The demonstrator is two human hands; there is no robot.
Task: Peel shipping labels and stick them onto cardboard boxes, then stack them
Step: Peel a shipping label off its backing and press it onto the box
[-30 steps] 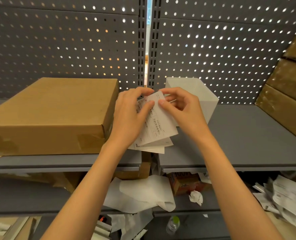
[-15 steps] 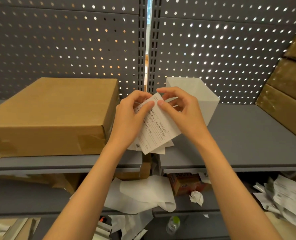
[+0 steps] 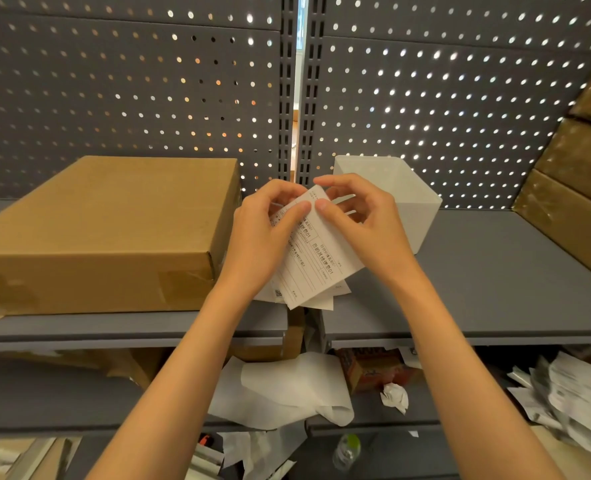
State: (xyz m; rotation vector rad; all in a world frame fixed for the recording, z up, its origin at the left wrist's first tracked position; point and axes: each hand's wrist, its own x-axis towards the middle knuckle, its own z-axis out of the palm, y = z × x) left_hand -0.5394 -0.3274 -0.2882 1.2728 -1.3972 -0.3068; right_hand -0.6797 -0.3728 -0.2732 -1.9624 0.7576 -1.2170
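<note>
since the earlier frames the top label has swung to a steeper slant and its lower corner has dropped, while both thumbs have closed in on one upper corner. the left hand (image 3: 262,244) curls round the small stack of shipping labels (image 3: 316,261), thumb on the printed face and fingers behind, apparently to keep the sheets steady. the right hand (image 3: 363,226) pinches the top corner between thumb and forefinger, probably to lift the sticker off its backing, so peeling looks like the step in hand. the labels are thin white paper with ruled boxes and dark print, fanned slightly at the bottom, held in the air above the gap between the two grey shelves (image 3: 477,299). just to the left lies the cardboard box (image 3: 114,230), flat, matte brown, taped at its front corners, its broad top bare and within easy reach. behind the hands stands a frosted white bin (image 3: 411,202); more brown boxes (image 3: 578,188) lean at the far right.
</note>
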